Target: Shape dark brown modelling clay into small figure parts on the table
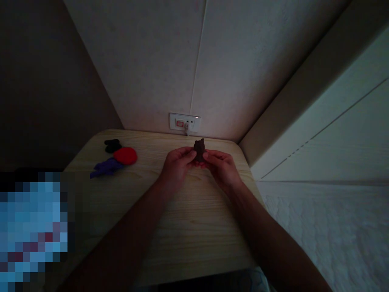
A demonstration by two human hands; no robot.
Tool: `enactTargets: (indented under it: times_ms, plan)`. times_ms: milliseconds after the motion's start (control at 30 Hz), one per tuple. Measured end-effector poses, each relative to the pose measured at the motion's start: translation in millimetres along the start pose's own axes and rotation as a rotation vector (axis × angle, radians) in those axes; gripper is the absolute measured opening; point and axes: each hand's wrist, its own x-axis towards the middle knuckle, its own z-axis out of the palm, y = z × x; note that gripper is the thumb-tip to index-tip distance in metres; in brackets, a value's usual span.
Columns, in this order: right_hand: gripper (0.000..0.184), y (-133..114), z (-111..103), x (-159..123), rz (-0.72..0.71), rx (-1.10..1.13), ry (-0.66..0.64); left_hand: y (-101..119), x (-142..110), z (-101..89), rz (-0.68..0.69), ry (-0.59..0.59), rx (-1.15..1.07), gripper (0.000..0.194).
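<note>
Between both hands I hold a dark brown lump of modelling clay (199,151), upright and uneven at its top edge. The fingers of my left hand (179,163) are closed on its left side, the thumb pressed against its front. From the right, my right hand (223,165) pinches it the same way, with its fingertips curled underneath. To the left on the wooden table lie a flat round red piece of clay (125,155), a ragged purple piece (107,166) and a small black piece (112,146), touching or nearly touching one another.
The pale wooden table (194,227) has rounded far corners and meets a wall with a white socket plate (185,122), where a plug is inserted. A light cabinet or panel (322,113) and a quilted white surface (328,231) lie to the right. A blurred-out blue patch covers the lower left.
</note>
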Motion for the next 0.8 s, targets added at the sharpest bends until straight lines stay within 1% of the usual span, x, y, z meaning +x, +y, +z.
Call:
enactTargets:
  times_ms: [33,100,233,333,400,467,600,700,800]
  plan:
    - [0.03,0.3,0.3,-0.5,0.012,0.009,0.008,0.6,0.1,0.2,-0.021,-0.013,-0.024,0.024]
    - [0.03,1.5,0.5,-0.6,-0.012,-0.003,0.047,1.3,0.0,0.0,-0.034,-0.029,-0.016,0.026]
    - [0.035,5.3,-2.2,2.3,-0.116,-0.069,0.127,-0.7,-0.8,-2.8,0.011,-0.044,0.122,0.033]
    - [0.041,6.6,-5.9,4.7,-0.079,-0.057,0.153,-3.6,-0.8,-5.4,0.02,-0.001,0.15,0.035]
    - [0.04,6.0,-7.6,5.1,-0.038,-0.031,0.131,-4.5,-0.5,-5.9,0.009,0.013,0.123,0.034]
    - [0.036,5.0,-8.1,4.6,-0.015,-0.009,0.083,-4.1,-0.4,-4.9,-0.008,-0.001,0.066,0.03]
    - [0.031,3.7,-7.3,3.7,0.01,0.056,0.009,-1.1,-1.0,-0.9,-0.079,-0.035,-0.064,0.025]
    - [0.031,3.5,-7.3,4.5,0.034,0.089,-0.04,1.4,-1.9,1.0,-0.136,-0.033,-0.131,0.022]
    - [0.031,3.6,-7.8,5.2,0.033,0.086,-0.06,3.8,-2.9,1.5,-0.157,-0.022,-0.171,0.021]
